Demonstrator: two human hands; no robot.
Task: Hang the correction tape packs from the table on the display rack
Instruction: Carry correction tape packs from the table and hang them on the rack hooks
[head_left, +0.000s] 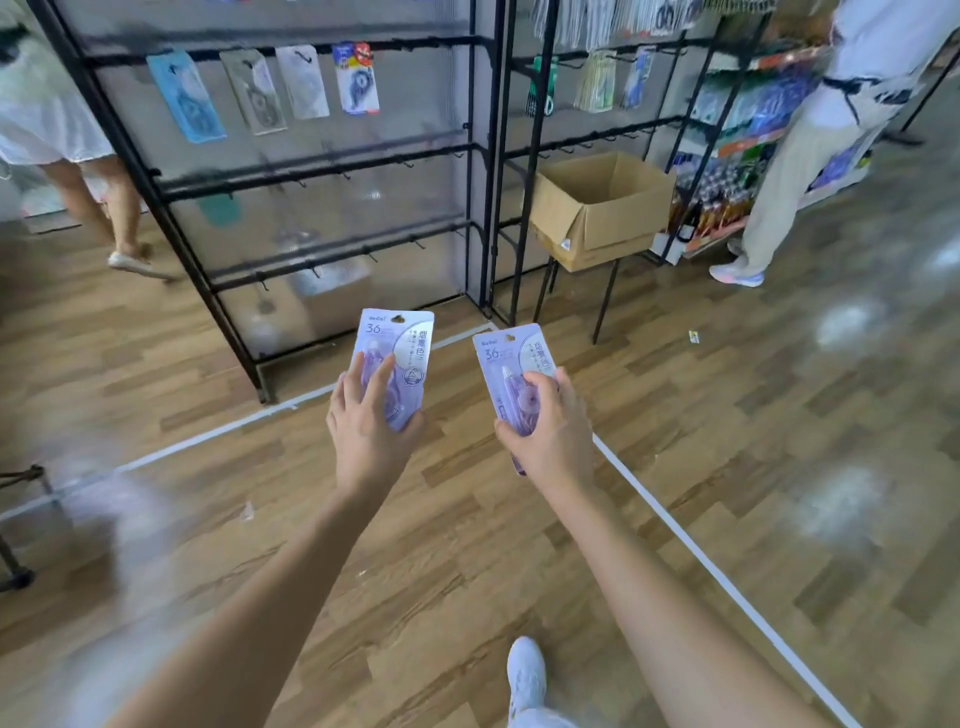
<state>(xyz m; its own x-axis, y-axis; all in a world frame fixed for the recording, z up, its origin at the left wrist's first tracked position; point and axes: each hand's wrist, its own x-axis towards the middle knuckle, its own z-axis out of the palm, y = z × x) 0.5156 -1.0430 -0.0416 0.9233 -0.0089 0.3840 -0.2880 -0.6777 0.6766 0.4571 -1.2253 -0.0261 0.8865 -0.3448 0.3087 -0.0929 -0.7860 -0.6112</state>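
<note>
Two purple packs are in the centre of the frame, one in each hand and both upright with the printed side to the camera. The left pack (395, 332) is gripped at its lower half by the left hand (371, 421): the fingers lie over the front and the thumb holds the right edge. The right pack (506, 353) is gripped in the same way by the right hand (550, 436), with the fingers curled round its lower part. The hang hole at the top of each pack is free. The two packs are near each other but do not touch.

The rack (311, 166) stands above them, in the upper left and centre of the frame, well apart from the hands. Four other packs (358, 78) already hang on its top bar. The lower bars carry empty hooks (414, 241). The table is not in view.

The step in hand seems to be the carrying of the two packs to the rack. The next move probably calls for coming closer, choosing an empty hook, and passing the hole of one pack over its tip.

To the right of the rack an open box (597, 208) stands on a stand.
</note>
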